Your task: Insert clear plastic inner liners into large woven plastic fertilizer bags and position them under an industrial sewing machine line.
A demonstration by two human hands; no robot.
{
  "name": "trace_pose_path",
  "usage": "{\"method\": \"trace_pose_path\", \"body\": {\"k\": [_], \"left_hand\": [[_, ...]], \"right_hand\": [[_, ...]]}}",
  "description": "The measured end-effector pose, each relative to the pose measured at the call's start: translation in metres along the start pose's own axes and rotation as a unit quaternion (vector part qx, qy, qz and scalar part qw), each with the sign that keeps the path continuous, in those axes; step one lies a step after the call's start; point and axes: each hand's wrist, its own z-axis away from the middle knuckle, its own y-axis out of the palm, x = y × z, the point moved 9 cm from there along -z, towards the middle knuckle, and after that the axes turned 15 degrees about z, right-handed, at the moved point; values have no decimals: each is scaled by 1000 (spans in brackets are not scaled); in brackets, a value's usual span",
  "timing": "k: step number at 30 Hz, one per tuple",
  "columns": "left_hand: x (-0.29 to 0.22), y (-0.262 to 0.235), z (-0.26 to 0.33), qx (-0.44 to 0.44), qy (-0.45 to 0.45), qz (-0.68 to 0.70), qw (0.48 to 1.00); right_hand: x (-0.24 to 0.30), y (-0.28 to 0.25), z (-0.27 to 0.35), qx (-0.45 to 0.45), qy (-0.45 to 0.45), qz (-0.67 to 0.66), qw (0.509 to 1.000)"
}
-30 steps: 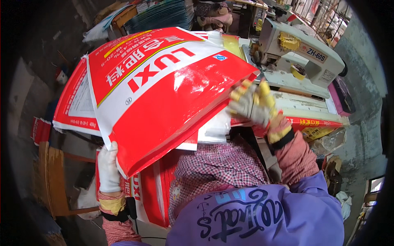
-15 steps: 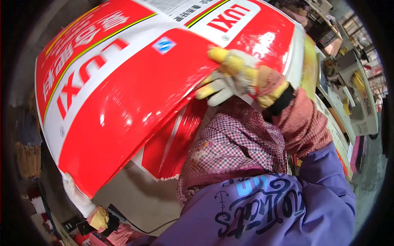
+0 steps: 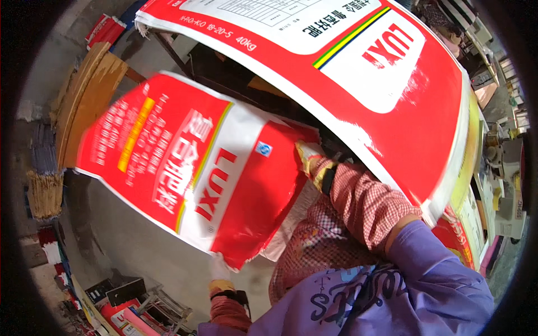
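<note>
I hold a flat red-and-white printed sack (image 3: 246,190) slanting in front of me, over the floor to the left of the stack. My gloved left hand (image 3: 219,267) is closed on its near corner. My gloved right hand (image 3: 309,155) grips its right edge, fingers partly hidden by the red material. To the right and beyond lies a thick stack of similar flat sacks (image 3: 347,120), its top one face up and drooping at the edges. A checked apron hangs below my hands.
Curved-looking wooden boards (image 3: 92,106) stand at the left, beside a straw broom (image 3: 46,196). A red bundle (image 3: 106,29) lies at the far left. Dark boxes (image 3: 124,292) sit low at the left. A cluttered bench (image 3: 507,173) runs along the right.
Both hands have brought the sack away from the stack, to the left and lower, uncovering the stack's top. The left hand has come nearer my body.
</note>
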Motion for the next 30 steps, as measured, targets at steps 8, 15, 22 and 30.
{"method": "trace_pose_path", "body": {"k": [8, 15, 22, 30], "left_hand": [[-57, 30, 31, 89, 211, -682, 695], [-78, 8, 30, -57, 184, -555, 809], [-81, -22, 37, -194, 147, -137, 960], [-108, -27, 17, -149, 92, -343, 923]], "right_hand": [[18, -25, -27, -5, 131, -221, 966], [77, -33, 12, 25, -54, -187, 981], [124, -96, 47, 12, -210, -135, 968], [152, -189, 126, -35, -262, -51, 963]]}}
